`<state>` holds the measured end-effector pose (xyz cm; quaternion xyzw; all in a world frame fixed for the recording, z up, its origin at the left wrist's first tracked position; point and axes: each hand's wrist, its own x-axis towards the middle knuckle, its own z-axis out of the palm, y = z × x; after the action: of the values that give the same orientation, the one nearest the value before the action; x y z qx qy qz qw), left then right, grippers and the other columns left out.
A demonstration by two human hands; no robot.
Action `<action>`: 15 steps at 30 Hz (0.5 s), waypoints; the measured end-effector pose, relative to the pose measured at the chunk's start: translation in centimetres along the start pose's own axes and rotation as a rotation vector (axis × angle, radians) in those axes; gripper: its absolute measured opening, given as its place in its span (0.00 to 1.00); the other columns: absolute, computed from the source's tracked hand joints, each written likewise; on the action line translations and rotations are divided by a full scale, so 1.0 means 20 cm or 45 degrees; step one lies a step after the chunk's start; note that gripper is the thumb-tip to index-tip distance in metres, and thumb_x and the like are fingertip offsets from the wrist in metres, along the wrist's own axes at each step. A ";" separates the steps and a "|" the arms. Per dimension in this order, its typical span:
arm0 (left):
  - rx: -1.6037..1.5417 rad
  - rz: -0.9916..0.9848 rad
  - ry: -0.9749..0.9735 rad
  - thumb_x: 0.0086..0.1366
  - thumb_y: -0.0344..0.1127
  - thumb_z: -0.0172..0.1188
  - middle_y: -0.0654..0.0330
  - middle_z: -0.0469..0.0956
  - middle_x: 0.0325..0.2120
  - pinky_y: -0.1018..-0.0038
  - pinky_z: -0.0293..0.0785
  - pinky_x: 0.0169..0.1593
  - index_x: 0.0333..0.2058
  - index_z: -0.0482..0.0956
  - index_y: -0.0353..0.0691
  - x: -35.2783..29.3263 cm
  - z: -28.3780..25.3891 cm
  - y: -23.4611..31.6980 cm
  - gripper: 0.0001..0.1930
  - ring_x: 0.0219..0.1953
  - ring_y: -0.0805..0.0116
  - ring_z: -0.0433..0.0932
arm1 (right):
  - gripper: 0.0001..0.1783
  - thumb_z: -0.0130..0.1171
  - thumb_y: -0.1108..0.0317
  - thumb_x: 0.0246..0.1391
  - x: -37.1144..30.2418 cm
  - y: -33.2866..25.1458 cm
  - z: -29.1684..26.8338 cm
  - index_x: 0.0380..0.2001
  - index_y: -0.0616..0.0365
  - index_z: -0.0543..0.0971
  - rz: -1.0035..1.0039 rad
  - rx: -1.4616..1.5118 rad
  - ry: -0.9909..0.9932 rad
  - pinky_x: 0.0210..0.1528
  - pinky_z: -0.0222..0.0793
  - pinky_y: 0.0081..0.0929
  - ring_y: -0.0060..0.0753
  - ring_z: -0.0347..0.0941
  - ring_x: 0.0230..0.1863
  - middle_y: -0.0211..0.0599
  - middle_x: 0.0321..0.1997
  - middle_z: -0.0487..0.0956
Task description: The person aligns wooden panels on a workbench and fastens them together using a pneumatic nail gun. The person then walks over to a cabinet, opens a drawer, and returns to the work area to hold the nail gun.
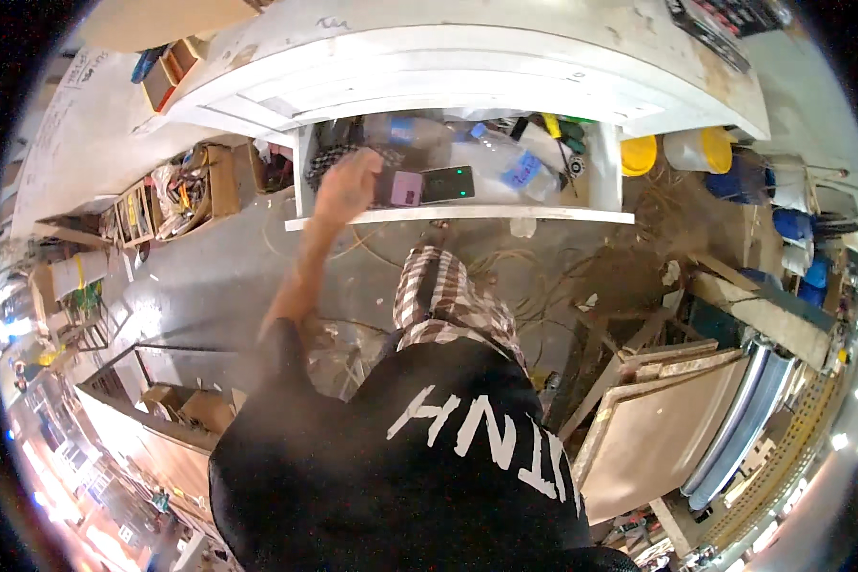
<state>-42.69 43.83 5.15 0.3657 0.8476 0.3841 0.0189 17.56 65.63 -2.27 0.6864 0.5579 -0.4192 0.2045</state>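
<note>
An open white drawer [505, 216] juts out from below the white bench. My left hand [349, 183] is over its left end, next to a dark checkered cloth [321, 162]. Motion blurs the fingers, so whether they grip anything does not show. Just right of that hand lies a pinkish phone-like slab [407, 188], and beside it a dark one [447, 183] with small green lights. Farther right, a clear plastic bottle [513, 160] with a blue cap and label lies on its side. Another bottle [405, 131] rests at the back. My right hand is out of view.
The white bench top [448, 43] overhangs the drawer. A box of tools [176, 195] stands on the floor to the left. Yellow-and-white buckets [682, 151] are at the right. Loose cables [543, 276] cover the floor, and boards [658, 429] lean at the lower right.
</note>
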 end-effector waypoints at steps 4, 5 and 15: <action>0.100 0.062 -0.418 0.48 0.16 0.48 0.50 0.73 0.41 0.60 0.69 0.49 0.47 0.70 0.40 -0.05 -0.16 -0.25 0.24 0.49 0.49 0.70 | 0.24 0.61 0.51 0.49 -0.02 -0.04 0.06 0.37 0.63 0.76 0.020 -0.038 -0.008 0.32 0.66 0.40 0.41 0.72 0.28 0.48 0.26 0.74; 0.198 0.043 -0.577 0.49 0.17 0.49 0.53 0.72 0.46 0.59 0.67 0.53 0.47 0.70 0.39 -0.04 -0.16 -0.25 0.24 0.53 0.48 0.67 | 0.24 0.61 0.51 0.49 -0.03 -0.04 0.07 0.36 0.63 0.76 0.030 -0.040 -0.003 0.31 0.66 0.40 0.41 0.72 0.27 0.47 0.25 0.74; 0.576 0.564 -1.254 0.50 0.25 0.56 0.69 0.66 0.58 0.65 0.64 0.59 0.46 0.73 0.41 0.11 -0.17 -0.22 0.21 0.55 0.56 0.66 | 0.22 0.61 0.51 0.48 -0.02 0.09 0.31 0.32 0.63 0.77 0.089 0.002 0.055 0.28 0.65 0.39 0.39 0.71 0.24 0.45 0.21 0.74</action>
<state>-48.02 41.08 5.16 0.6646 0.7031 -0.0269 0.2513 17.14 60.12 -5.83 0.7147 0.5374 -0.3973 0.2064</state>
